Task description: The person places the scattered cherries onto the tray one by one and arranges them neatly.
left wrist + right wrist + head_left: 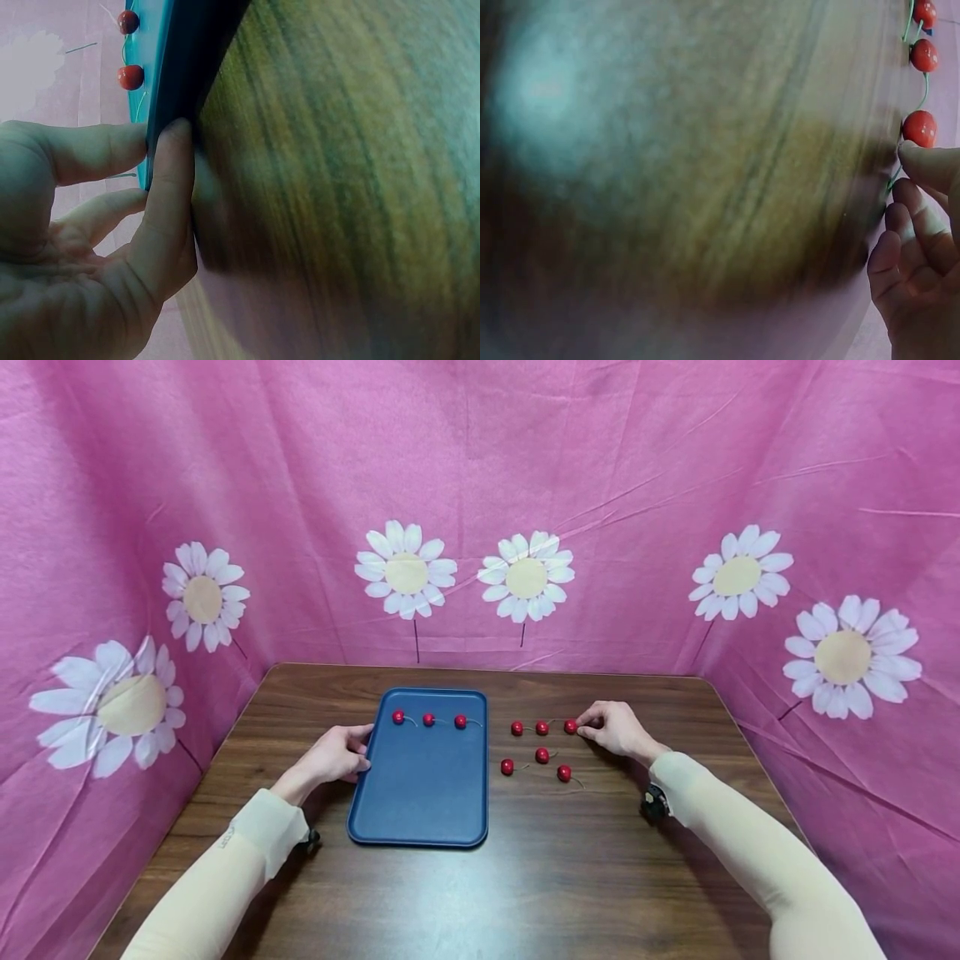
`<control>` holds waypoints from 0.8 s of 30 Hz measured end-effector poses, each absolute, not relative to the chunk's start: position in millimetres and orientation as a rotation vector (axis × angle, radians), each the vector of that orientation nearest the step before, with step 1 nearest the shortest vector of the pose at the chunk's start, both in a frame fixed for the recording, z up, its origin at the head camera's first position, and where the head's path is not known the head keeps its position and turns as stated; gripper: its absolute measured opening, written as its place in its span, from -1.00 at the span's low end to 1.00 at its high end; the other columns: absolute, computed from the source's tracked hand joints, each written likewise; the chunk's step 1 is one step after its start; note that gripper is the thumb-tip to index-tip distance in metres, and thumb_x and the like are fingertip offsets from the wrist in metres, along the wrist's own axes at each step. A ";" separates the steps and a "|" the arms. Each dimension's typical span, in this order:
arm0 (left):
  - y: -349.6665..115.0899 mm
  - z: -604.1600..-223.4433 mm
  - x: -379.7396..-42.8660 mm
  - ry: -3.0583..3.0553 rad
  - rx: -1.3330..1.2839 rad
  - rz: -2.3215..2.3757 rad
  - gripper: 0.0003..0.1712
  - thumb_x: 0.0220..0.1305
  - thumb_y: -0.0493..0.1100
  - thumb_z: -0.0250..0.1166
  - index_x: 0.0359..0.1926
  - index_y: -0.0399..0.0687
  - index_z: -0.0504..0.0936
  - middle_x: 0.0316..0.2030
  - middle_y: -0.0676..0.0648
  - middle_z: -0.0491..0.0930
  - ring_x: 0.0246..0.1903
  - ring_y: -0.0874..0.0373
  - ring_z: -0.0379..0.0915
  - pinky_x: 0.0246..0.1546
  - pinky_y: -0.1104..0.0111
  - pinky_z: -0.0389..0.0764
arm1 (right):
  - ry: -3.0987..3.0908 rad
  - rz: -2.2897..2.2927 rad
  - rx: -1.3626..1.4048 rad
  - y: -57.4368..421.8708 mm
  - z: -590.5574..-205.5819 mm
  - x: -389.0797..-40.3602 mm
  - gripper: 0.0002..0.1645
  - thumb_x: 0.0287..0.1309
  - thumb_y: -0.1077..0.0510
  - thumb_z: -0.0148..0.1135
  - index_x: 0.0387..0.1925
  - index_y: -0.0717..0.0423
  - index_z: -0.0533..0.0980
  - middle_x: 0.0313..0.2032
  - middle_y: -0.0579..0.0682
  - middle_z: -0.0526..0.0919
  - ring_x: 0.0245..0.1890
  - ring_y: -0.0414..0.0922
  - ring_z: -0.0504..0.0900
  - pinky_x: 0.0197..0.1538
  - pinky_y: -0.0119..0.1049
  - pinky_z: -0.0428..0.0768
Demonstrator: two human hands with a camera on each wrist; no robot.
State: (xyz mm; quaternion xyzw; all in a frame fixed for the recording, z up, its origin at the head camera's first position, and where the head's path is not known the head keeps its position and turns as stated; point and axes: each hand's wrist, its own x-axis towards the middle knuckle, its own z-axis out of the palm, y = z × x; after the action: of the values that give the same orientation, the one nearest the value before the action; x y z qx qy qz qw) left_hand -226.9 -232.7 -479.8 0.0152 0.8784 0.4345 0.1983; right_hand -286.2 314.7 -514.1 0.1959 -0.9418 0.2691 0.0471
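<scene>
My left hand grips the left rim of a dark blue rectangular tray, which lies flat on the table. In the left wrist view its fingers lie against the tray's edge. Three red cherries with thin stems form a row near the tray's far end, the middle one among them. To the right of the tray, my right hand pinches a cherry at the right end of a back row. The right wrist view has the thumb against this cherry, its stem partly hidden by the fingers.
On the brown wooden table, two more cherries stand left of the right hand, one of them closest. Three others, including a cherry, lie nearer the front. A pink curtain with white daisies surrounds the table's back and sides.
</scene>
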 end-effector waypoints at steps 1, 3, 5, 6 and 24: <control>-232.7 -480.0 -226.8 2.458 0.038 1.215 -0.06 0.42 -0.44 0.38 0.75 -0.19 0.27 -0.02 -0.28 0.58 -0.14 0.02 0.65 -0.07 0.09 0.95 | -2.867 0.818 0.606 314.5 -514.8 -286.3 -0.94 0.25 0.25 0.60 -0.24 0.12 0.88 -0.28 0.01 0.85 -0.28 -0.15 0.69 -0.16 -0.30 0.61; -232.7 -480.2 -226.7 2.458 0.035 1.210 -0.06 0.43 -0.44 0.38 0.75 -0.19 0.27 -0.01 -0.28 0.59 -0.13 0.01 0.66 -0.06 0.09 0.95 | -2.858 0.807 0.614 314.3 -516.0 -286.4 -0.95 0.24 0.26 0.60 -0.25 0.12 0.87 -0.29 0.00 0.84 -0.30 -0.15 0.67 -0.17 -0.30 0.60; -232.6 -480.3 -226.6 2.456 0.025 1.209 -0.06 0.43 -0.43 0.38 0.75 -0.17 0.27 0.00 -0.28 0.59 -0.12 0.00 0.66 -0.05 0.09 0.95 | -2.853 0.796 0.629 314.6 -517.1 -287.1 -0.96 0.25 0.25 0.59 -0.26 0.14 0.86 -0.30 0.01 0.83 -0.31 -0.15 0.65 -0.19 -0.29 0.59; -232.6 -480.2 -226.6 2.455 0.026 1.208 -0.06 0.44 -0.43 0.38 0.75 -0.17 0.27 0.00 -0.29 0.59 -0.12 0.00 0.66 -0.05 0.09 0.95 | -2.855 0.790 0.632 314.7 -517.6 -287.6 -0.96 0.26 0.24 0.59 -0.26 0.15 0.85 -0.30 0.00 0.82 -0.32 -0.15 0.65 -0.19 -0.28 0.59; -232.1 -480.5 -227.2 2.457 0.047 1.218 -0.05 0.40 -0.45 0.38 0.74 -0.24 0.26 -0.02 -0.29 0.62 -0.18 0.07 0.66 -0.09 0.09 0.95 | -2.891 0.875 0.517 310.1 -515.5 -285.2 -0.94 0.39 0.20 0.50 -0.24 0.07 0.84 -0.30 -0.02 0.89 -0.28 -0.23 0.70 -0.12 -0.29 0.65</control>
State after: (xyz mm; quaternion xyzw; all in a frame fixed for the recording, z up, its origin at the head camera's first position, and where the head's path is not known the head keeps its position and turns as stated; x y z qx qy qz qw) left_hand -227.2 -232.1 -480.5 0.0169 0.8781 0.4352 0.1979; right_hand -285.2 310.1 -515.5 0.1685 -0.9427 0.2853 0.0388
